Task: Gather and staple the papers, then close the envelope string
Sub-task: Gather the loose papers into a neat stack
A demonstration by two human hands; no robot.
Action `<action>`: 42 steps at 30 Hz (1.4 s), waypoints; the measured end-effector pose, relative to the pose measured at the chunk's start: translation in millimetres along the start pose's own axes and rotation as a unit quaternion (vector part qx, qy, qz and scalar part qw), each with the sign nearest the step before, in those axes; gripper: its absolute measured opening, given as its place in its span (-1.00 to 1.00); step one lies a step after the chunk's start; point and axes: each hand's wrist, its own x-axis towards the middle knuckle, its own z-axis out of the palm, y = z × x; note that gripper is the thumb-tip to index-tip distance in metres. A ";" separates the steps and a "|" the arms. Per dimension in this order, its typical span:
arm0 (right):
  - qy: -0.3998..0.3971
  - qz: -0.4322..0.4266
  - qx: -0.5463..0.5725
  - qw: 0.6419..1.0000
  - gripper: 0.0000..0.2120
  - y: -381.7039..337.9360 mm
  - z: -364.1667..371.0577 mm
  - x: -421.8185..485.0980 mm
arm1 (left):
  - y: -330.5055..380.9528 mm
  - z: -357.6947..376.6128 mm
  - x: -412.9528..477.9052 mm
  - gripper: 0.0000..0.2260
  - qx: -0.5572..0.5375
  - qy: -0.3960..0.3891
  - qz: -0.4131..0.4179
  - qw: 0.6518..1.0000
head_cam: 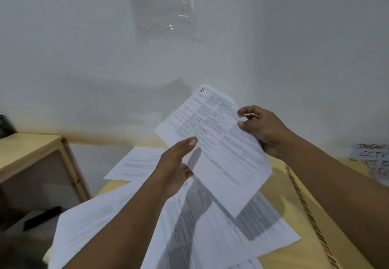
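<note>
1. White printed sheet (216,146) is held up at mid-frame. It is tilted, with its top corner toward the wall (84,37) and its lower corner hanging over the papers (210,243) below.
2. Right hand (267,130) pinches the sheet's right edge, with the thumb and one fingertip on the printed face and the other fingers behind.
3. Left hand (176,163) takes the left edge. The thumb is stretched flat on the face and the fingers are tucked beneath, so the sheet is nipped between them.
4. The papers lie loose and overlapping across the lower middle, with corners at odd angles. One overhangs the near-left edge of the table (280,197) at lower left.
5. One page (136,163) lies apart at the table's far end, left of centre, with its near corner past the table edge.
6. Bare yellow surface shows right of the papers. A striped band (305,209) crosses it from mid-right to lower right. I cannot tell whether that band is an envelope's edge.
7. Open air lies above the sheet up to the wall, and a gap separates the table from the wooden cabinet (31,148) at left.
8. A handwritten note (372,157) sits at the right edge, clear of both arms.
</note>
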 end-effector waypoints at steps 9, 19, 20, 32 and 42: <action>0.016 0.081 -0.281 0.956 -0.64 81.3 6.9 -35.1 | -5.7 -61.0 -24.7 -0.77 0.047 0.057 0.011 0.997; -0.011 0.071 -0.517 0.853 -0.48 163.2 9.5 -50.5 | -35.4 -80.3 -14.6 -0.76 0.101 0.027 -0.061 0.993; -0.008 0.064 -0.510 0.857 -0.45 162.9 9.9 -52.3 | -38.2 -80.0 -13.4 -0.76 0.105 0.022 -0.066 0.992; 0.045 0.018 -0.478 0.877 -0.33 159.0 11.9 -62.4 | -38.8 -79.4 -15.8 -0.75 0.105 0.006 -0.077 0.991; 0.102 0.003 -0.412 0.905 -0.47 163.0 5.7 -58.8 | -34.4 -84.7 -21.1 -0.75 0.108 0.001 -0.084 0.991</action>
